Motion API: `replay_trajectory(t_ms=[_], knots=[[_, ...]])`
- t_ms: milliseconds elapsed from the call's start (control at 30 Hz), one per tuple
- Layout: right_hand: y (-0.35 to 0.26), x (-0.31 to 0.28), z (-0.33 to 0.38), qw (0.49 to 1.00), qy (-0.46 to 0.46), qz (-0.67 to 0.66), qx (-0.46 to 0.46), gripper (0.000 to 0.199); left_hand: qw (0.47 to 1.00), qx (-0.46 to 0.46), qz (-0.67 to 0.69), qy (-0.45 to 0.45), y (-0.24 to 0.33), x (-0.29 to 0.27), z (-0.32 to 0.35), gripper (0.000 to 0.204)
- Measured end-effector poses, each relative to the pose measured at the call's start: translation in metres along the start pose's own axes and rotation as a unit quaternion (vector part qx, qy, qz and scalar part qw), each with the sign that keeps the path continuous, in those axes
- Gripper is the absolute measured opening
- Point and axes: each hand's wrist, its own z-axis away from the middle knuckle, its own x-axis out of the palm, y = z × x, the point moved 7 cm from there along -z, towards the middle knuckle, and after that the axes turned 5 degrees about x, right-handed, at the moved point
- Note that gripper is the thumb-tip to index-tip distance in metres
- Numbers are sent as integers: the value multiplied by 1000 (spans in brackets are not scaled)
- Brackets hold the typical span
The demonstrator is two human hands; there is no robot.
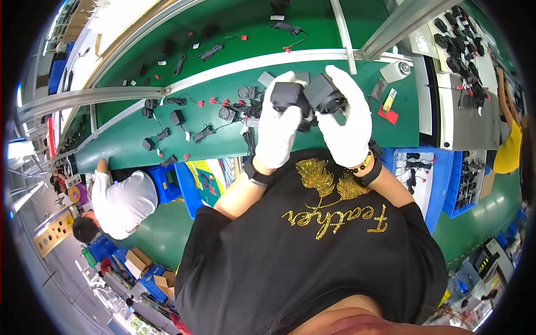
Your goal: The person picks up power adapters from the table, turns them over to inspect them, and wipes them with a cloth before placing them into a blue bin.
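White gloves cover both my hands, raised over the green workbench [215, 106]. My left hand [275, 134] is closed round a black, blocky power adapter [287, 95], thumb on its near side. Right beside it, my right hand [350, 120] grips a second black power adapter [324, 92] between fingers and thumb. The two adapters are side by side, touching or nearly so. Under and behind my left hand lie more adapters [227, 114] and coiled black cables [248, 139] with red tips, partly hidden by the hand.
A metal rail [240, 65] separates the bench from a green conveyor [195, 33] carrying more coiled cables. At the right stand a white bottle [395, 71], a red-and-yellow tool [388, 109] and blue bins [438, 184]. A person in white [125, 204] is at the left.
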Motion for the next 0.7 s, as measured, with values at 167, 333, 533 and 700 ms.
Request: replay_trajectory(t_ms=[167, 333, 533, 700], knots=[[8, -15, 13, 997, 66, -32, -3, 60, 993, -4, -116, -38, 7, 26, 10, 59], [3, -13, 22, 998, -19, -53, 33, 76, 981, 53, -185, 0, 9, 33, 13, 60], [-3, -9, 21, 994, 38, 81, -66, 89, 969, 82, -232, -24, 0, 36, 13, 63], [18, -10, 16, 990, 35, 129, 39, 90, 966, -41, -192, -170, -15, 48, 6, 79]])
